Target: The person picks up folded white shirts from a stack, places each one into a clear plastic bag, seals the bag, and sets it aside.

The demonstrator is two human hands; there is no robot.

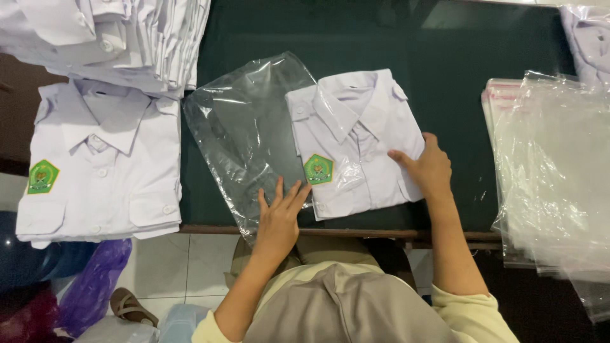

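A folded white shirt with a green badge on its pocket lies on the dark green table, its left part inside a clear plastic bag. My left hand lies flat with fingers spread on the bag's near edge, beside the badge. My right hand presses on the shirt's right side, fingers on the fabric.
Another folded white shirt with a green badge lies at the left, below a stack of folded white shirts. A pile of clear plastic bags lies at the right. The table's front edge runs just before my body.
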